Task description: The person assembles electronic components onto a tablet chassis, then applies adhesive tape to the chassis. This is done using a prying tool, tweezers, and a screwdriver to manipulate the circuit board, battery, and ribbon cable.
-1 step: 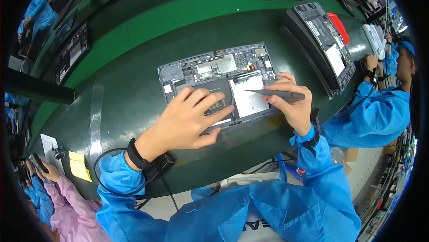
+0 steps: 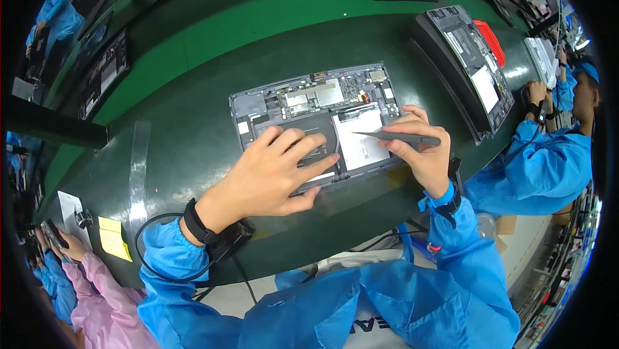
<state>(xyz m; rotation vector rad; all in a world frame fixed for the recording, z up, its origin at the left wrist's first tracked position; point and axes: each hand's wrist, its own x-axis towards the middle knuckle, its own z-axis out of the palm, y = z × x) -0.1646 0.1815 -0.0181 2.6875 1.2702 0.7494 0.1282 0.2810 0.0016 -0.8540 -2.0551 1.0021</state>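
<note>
Your right hand [image 2: 422,146] grips slim dark tweezers [image 2: 409,137], pinched between thumb and fingers. They taper to a fine point aimed left, over the smooth silvery-white rectangle [image 2: 362,149] in the opened laptop base [image 2: 253,105]; can't tell if the tip touches. Your left hand [image 2: 271,171] is open, palm down, fingers spread, gripping nothing; its fingers lie over the flat matte black block [image 2: 316,131] just beside that rectangle (contact there unclear). Base sits in front of you on the table [image 2: 193,100], slightly tilted in view, thin, grey, boxy with rounded corners. Its far half packs a busy circuit board with a dull metal shield plate [image 2: 327,93].

Table is dark green, glossy, with a shiny clear tape strip [image 2: 138,171] to the left and yellow paper notes [image 2: 115,239] near the edge. To the right, a stack of similar slabs [image 2: 461,59], bare insides up, partly covers a red plastic piece [image 2: 490,42]. Your sleeves are crinkly blue fabric; a black band [image 2: 198,222] circles your left wrist.
</note>
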